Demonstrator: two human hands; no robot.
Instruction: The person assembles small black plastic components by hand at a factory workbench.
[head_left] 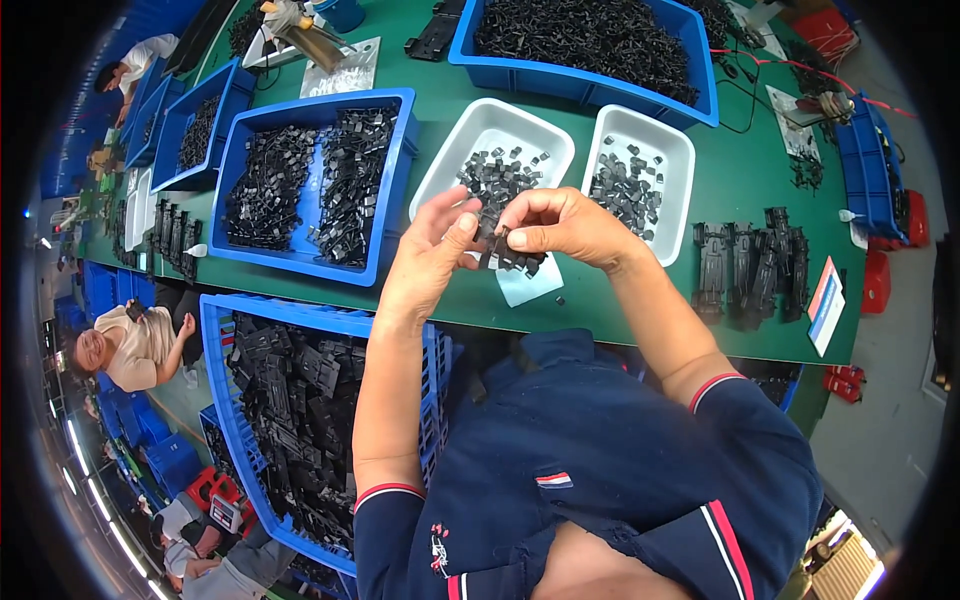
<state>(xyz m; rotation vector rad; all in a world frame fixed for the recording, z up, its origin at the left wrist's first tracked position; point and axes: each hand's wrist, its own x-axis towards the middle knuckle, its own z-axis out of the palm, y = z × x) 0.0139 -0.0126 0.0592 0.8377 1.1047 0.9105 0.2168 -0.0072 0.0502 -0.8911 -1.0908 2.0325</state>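
Note:
My left hand (pixel 425 255) and my right hand (pixel 580 232) meet over the near edge of the green table. Between their fingertips is a small black plastic part (pixel 492 243), its exact shape partly hidden. The right thumb and forefinger pinch it. The left thumb and fingers curl around its other side. Just below lie several small black pieces (pixel 528 264), by a pale sheet (pixel 530 285) at the table edge. Beyond my hands stands a white tray (pixel 455 150) of small black blocks. A second white tray (pixel 680 160) with similar blocks stands to its right.
Blue bins (pixel 402 130) of black parts stand left, and a larger blue bin (pixel 590 95) stands at the back. Long black plastic frames (pixel 750 265) lie right, beside a propped card (pixel 826 308). A blue crate (pixel 235 400) sits near my left arm. Other people are at left.

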